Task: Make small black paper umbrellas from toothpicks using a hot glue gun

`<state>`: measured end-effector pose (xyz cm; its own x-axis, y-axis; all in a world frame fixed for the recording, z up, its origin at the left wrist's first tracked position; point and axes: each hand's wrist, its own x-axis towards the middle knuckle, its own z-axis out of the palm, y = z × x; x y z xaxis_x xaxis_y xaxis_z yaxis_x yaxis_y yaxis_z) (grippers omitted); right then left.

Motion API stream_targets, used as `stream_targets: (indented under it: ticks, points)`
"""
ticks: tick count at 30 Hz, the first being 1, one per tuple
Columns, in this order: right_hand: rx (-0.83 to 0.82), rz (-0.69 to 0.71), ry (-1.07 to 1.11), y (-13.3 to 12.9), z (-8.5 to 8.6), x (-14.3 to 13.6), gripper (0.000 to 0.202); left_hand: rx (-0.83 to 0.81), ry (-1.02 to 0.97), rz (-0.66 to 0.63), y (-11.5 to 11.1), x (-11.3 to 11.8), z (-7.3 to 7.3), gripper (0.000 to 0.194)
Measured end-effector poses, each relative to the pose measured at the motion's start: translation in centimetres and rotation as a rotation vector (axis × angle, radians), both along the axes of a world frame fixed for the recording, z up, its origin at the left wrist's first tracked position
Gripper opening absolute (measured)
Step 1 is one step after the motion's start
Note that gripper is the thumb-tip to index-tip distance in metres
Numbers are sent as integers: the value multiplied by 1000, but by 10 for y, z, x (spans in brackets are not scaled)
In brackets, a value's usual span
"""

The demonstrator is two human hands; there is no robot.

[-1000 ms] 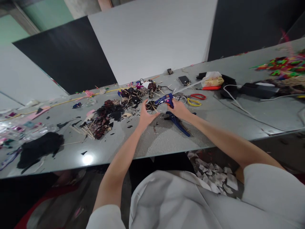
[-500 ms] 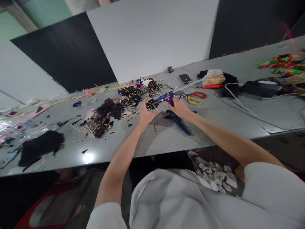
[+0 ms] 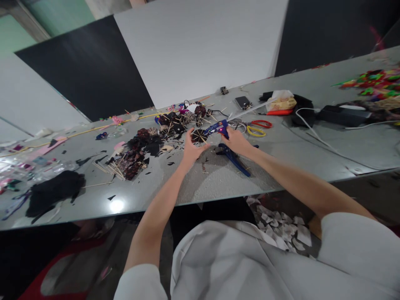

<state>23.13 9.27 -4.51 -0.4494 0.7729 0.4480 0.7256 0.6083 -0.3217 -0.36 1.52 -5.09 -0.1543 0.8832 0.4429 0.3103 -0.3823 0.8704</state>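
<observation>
My right hand (image 3: 235,141) is closed round a blue glue gun (image 3: 221,128) with a small red light on its body. Its nozzle points left at a small black piece with pale sticks radiating from its centre, like a tiny umbrella (image 3: 199,135). Thumb and fingers of my left hand (image 3: 191,149) grip that umbrella at its edges, just above the table. Below my right hand lie dark blue pliers (image 3: 233,159). Scissors with red and yellow handles (image 3: 256,130) rest behind it.
A heap of dark scraps, sticks and similar stick pieces (image 3: 168,125) spreads left of my hands. A black cloth (image 3: 56,191) lies far left. At right are a phone (image 3: 243,102), a tissue pack (image 3: 281,102), a black box with cables (image 3: 342,115) and colourful pieces (image 3: 375,85).
Hardly anything differs. Both hands keep their hold at nearly the same spot, and the camera view has shifted very slightly.
</observation>
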Motion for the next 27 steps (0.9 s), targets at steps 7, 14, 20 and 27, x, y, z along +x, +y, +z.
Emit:
stream_targets:
  ticks: [7, 14, 20, 27]
  points:
    - [10, -7, 17, 1, -3, -1, 45, -167, -301, -27, -3, 3, 7, 100]
    - [26, -45, 67, 0, -1, -2, 49, -354, -666, -90, 6, -2, 5, 70]
    - [87, -68, 57, -6, 4, 1, 64, -539, -850, -183, 5, -9, 9, 42]
    - [96, -60, 24, -6, 4, -1, 48, -564, -874, -200, 4, -9, 12, 27]
